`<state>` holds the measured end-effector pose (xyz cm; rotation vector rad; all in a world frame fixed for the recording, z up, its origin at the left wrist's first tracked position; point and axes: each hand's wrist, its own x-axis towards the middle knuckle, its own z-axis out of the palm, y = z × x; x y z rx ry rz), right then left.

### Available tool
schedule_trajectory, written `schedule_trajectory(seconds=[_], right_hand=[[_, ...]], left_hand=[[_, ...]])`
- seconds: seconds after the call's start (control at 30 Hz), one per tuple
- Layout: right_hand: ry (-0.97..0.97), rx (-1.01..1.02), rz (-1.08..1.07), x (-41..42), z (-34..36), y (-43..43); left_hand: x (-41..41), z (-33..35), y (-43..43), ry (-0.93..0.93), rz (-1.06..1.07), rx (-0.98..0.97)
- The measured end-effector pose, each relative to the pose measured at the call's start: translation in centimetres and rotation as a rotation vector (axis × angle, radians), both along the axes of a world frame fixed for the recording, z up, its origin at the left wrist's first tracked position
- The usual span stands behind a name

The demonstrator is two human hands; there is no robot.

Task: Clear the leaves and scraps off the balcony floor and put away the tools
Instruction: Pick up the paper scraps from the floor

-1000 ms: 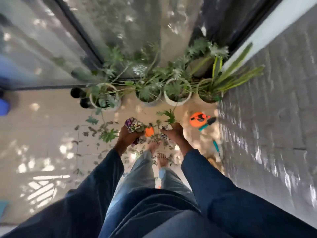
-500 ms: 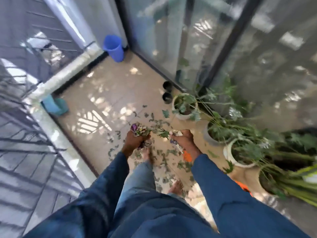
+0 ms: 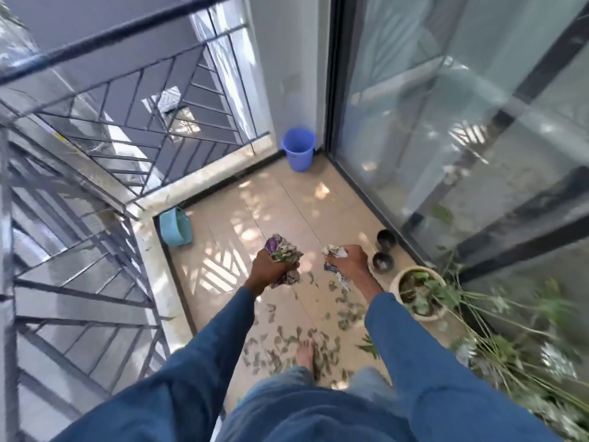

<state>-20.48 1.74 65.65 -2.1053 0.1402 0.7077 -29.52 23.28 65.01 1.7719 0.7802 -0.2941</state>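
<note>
My left hand (image 3: pixel 266 271) grips a bunch of leaves and crumpled paper scraps (image 3: pixel 282 252) at waist height over the tiled balcony floor (image 3: pixel 280 202). My right hand (image 3: pixel 349 261) grips another wad of paper scraps (image 3: pixel 334 251), with a strip hanging below the fist. Several loose leaves (image 3: pixel 287 342) lie scattered on the tiles around my bare foot (image 3: pixel 306 349). A blue bucket (image 3: pixel 298 153) stands in the far corner, well ahead of both hands. A light blue dustpan (image 3: pixel 176 226) leans against the low kerb on the left.
A metal railing (image 3: pixel 95 129) runs along the left and far sides. Glass doors (image 3: pixel 462 122) close the right side. Two small dark pots (image 3: pixel 384 250) and a white pot with a plant (image 3: pixel 419 293) stand by the glass, with more plants (image 3: pixel 516 352) sprawling at lower right.
My view has swung left from the row of plants and the orange tools to the far corner with the bucket. Both hands keep their bunches of scraps and have risen from the floor.
</note>
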Motion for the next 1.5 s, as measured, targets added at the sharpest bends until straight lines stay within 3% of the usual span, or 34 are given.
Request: schedule_trajectory(seconds=[0.37, 0.83, 1.17, 1.5], right_hand=[[-0.07, -0.077, 0.144, 14.3, -0.2, 12.4], [-0.028, -0.081, 0.076, 38.8, -1.2, 27.1], [-0.047, 0.069, -0.256, 54.2, -7.8, 35.7], [0.056, 0.316, -0.642, 67.0, -23.2, 43.0]], left_hand=[[14.5, -0.3, 11.8, -0.059, 0.07, 0.014], [40.6, 0.0, 24.6, -0.012, 0.012, 0.013], [58.0, -4.7, 32.8, -0.049, 0.044, -0.078], [75.5, -18.3, 38.3, 0.092, -0.009, -0.271]])
